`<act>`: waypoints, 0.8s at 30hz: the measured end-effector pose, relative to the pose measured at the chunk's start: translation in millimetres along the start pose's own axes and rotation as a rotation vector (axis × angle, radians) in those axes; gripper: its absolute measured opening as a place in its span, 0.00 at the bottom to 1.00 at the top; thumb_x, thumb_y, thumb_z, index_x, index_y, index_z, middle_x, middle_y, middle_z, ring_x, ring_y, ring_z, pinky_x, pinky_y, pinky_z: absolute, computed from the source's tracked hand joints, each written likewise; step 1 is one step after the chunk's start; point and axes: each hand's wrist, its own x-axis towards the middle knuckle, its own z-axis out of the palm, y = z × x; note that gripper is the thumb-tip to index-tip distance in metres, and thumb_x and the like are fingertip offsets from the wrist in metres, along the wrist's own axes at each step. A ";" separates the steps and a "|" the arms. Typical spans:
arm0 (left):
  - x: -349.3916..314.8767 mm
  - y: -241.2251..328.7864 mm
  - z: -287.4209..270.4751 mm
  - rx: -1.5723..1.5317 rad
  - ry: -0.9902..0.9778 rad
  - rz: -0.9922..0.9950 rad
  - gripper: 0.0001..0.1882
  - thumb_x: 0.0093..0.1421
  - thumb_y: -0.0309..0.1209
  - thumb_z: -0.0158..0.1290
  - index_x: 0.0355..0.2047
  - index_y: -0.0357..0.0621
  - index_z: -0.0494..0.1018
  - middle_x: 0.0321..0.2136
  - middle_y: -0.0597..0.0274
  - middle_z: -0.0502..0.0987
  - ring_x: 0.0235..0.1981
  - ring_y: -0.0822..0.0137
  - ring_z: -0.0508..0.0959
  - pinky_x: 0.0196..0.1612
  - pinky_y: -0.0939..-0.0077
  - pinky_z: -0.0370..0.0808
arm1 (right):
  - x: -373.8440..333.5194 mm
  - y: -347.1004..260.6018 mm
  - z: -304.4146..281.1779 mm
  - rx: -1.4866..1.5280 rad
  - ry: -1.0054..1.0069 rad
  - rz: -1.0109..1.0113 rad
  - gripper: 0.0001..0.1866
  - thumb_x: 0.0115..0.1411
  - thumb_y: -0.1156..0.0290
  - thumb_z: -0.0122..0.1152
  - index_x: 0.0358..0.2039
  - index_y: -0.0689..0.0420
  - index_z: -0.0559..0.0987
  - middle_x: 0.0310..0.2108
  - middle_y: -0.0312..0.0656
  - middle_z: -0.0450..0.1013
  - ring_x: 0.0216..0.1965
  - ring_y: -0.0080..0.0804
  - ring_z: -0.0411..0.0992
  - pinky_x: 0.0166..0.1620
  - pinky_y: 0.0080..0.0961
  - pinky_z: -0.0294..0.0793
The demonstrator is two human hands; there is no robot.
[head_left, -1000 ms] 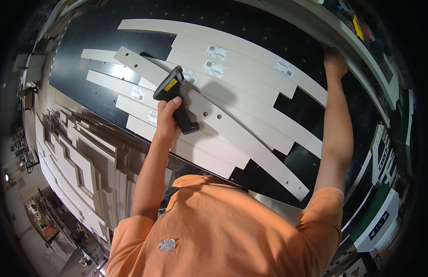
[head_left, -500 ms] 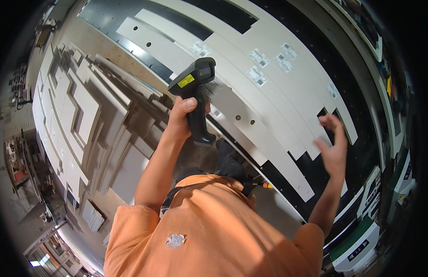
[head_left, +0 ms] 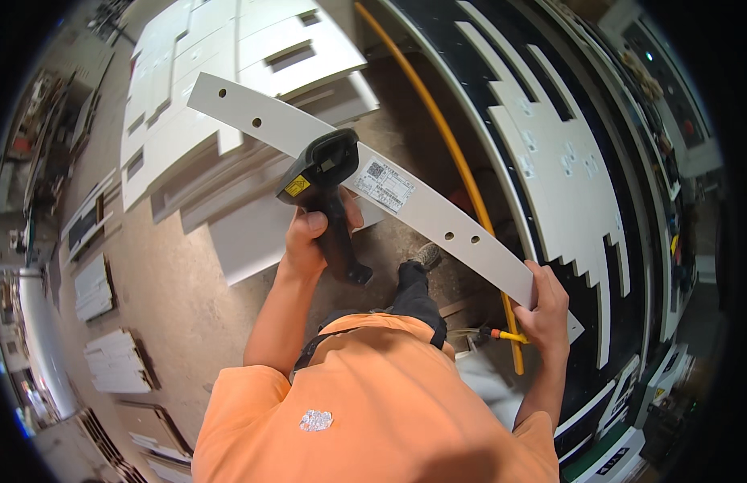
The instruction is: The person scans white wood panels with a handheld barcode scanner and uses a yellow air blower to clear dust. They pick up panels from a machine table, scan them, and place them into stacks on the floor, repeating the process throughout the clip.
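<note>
My left hand (head_left: 303,241) is wrapped round the handle of a black barcode scanner (head_left: 338,245) with a yellow sticker on its side. Behind the scanner's head runs a long, narrow white board (head_left: 438,208), slanting from upper left to lower right. Round holes pierce it toward both ends, and a printed label (head_left: 385,187) lies on its middle. At the lower right end my right hand (head_left: 545,310) grips the board, fingers over its edge. Whether my left fingers touch the board cannot be seen.
To the right stands a long black table (head_left: 579,266) bearing cut white panels (head_left: 550,161), some labelled. An orange-yellow bar (head_left: 446,133) runs beside its edge. Stacked white panels (head_left: 204,64) stand at the far left, with smaller piles (head_left: 117,362) on the floor (head_left: 204,322).
My right hand has closed on the narrow board, which is now lifted off the table. My view has turned left toward the stacks. The scanner stays in my left hand.
</note>
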 end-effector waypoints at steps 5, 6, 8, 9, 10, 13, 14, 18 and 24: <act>-168.3 78.9 -112.0 -0.078 0.214 0.094 0.30 0.51 0.51 0.59 0.43 0.37 0.73 0.28 0.56 0.80 0.24 0.74 0.73 0.27 0.81 0.69 | -7.1 -122.3 65.0 0.087 -0.151 -0.269 0.32 0.43 0.80 0.71 0.52 0.58 0.74 0.32 0.48 0.71 0.32 0.51 0.73 0.35 0.39 0.73; -203.6 94.6 -129.0 -0.129 0.258 0.101 0.29 0.51 0.49 0.59 0.43 0.37 0.73 0.28 0.56 0.81 0.25 0.74 0.73 0.28 0.80 0.69 | -6.7 -148.7 80.4 0.113 -0.183 -0.351 0.34 0.42 0.80 0.73 0.53 0.57 0.74 0.32 0.48 0.71 0.33 0.50 0.73 0.36 0.38 0.73; -270.1 114.9 -153.6 -0.071 0.398 0.178 0.27 0.52 0.49 0.59 0.42 0.38 0.74 0.28 0.57 0.80 0.26 0.74 0.72 0.29 0.80 0.68 | -9.2 -196.7 112.5 0.140 -0.248 -0.478 0.36 0.41 0.81 0.76 0.54 0.57 0.74 0.33 0.47 0.72 0.34 0.49 0.74 0.37 0.36 0.74; -300.2 123.3 -164.2 -0.072 0.457 0.221 0.26 0.53 0.50 0.59 0.40 0.37 0.74 0.26 0.58 0.78 0.25 0.75 0.71 0.28 0.80 0.67 | -13.2 -220.1 127.8 0.147 -0.287 -0.533 0.37 0.41 0.81 0.76 0.54 0.57 0.74 0.34 0.47 0.72 0.34 0.48 0.74 0.37 0.36 0.75; -329.4 132.7 -174.1 -0.049 0.518 0.264 0.26 0.53 0.51 0.59 0.38 0.37 0.75 0.25 0.60 0.76 0.24 0.75 0.70 0.27 0.80 0.66 | -12.6 -241.9 141.8 0.159 -0.327 -0.584 0.37 0.41 0.81 0.77 0.55 0.57 0.74 0.34 0.47 0.72 0.34 0.47 0.74 0.37 0.35 0.75; -395.6 150.7 -198.4 0.034 0.753 0.383 0.29 0.55 0.56 0.58 0.31 0.36 0.76 0.18 0.65 0.69 0.17 0.77 0.65 0.20 0.82 0.60 | -6.1 -306.7 181.2 0.176 -0.450 -0.698 0.38 0.41 0.80 0.78 0.55 0.57 0.74 0.34 0.46 0.73 0.33 0.45 0.74 0.36 0.33 0.76; -417.7 155.9 -206.1 0.020 0.804 0.410 0.29 0.55 0.56 0.58 0.32 0.36 0.76 0.19 0.64 0.70 0.17 0.77 0.66 0.21 0.82 0.61 | -5.4 -327.6 193.2 0.187 -0.496 -0.725 0.37 0.41 0.80 0.78 0.55 0.57 0.74 0.34 0.46 0.73 0.33 0.45 0.74 0.35 0.33 0.76; -490.8 177.9 -239.9 0.018 1.037 0.516 0.28 0.54 0.54 0.59 0.32 0.37 0.76 0.22 0.62 0.73 0.21 0.76 0.67 0.24 0.82 0.62 | 7.7 -416.1 249.3 0.150 -0.612 -0.908 0.37 0.42 0.78 0.77 0.55 0.58 0.74 0.33 0.46 0.72 0.32 0.45 0.73 0.35 0.35 0.76; -597.9 226.1 -311.2 0.030 1.390 0.604 0.26 0.52 0.53 0.60 0.31 0.38 0.76 0.24 0.61 0.75 0.22 0.75 0.67 0.26 0.80 0.62 | 7.1 -580.0 358.7 0.211 -0.796 -1.119 0.35 0.43 0.78 0.76 0.55 0.58 0.75 0.32 0.46 0.71 0.32 0.47 0.72 0.36 0.38 0.74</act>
